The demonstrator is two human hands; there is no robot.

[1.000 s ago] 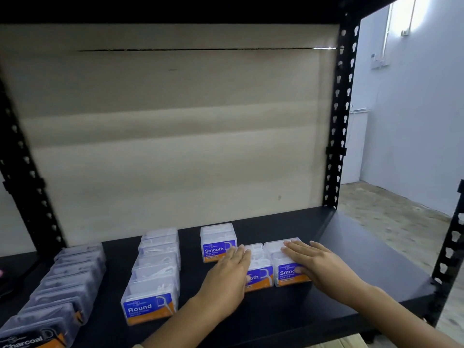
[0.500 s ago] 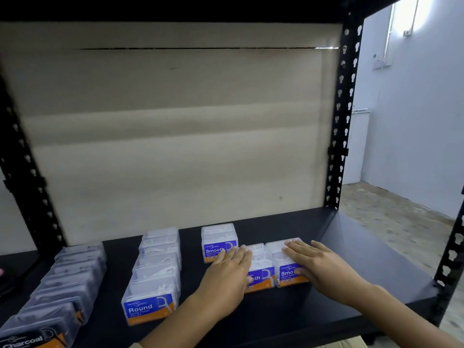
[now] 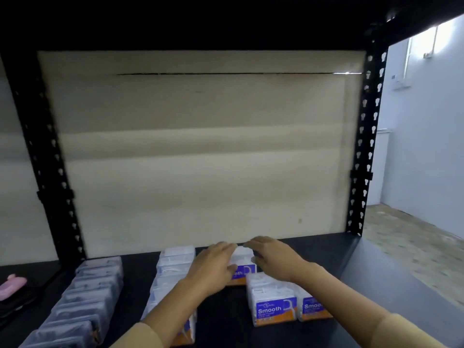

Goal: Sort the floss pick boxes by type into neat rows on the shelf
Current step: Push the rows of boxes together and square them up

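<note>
Three clear floss pick boxes labelled "Smooth" sit on the black shelf (image 3: 364, 285). Two stand side by side at the front, the left one (image 3: 275, 302) touching the right one (image 3: 313, 307). The third Smooth box (image 3: 243, 254) sits further back. My left hand (image 3: 213, 264) presses against its left side, with the thumb over the label. My right hand (image 3: 273, 257) presses against its right side, and its forearm crosses above the front pair. My left forearm partly hides a row of "Round" boxes (image 3: 173, 267). A row of darker "Charcoal" boxes (image 3: 85, 295) runs along the left.
A pale back panel (image 3: 195, 159) closes the rear of the shelf. Black perforated uprights stand at the left (image 3: 45, 159) and right (image 3: 361, 159). A pink object (image 3: 12, 286) lies at the far left. Bare shelf surface lies right of the Smooth boxes.
Both hands have lifted off the two front Smooth boxes and reached back onto the third Smooth box. The view has shifted downward and closer.
</note>
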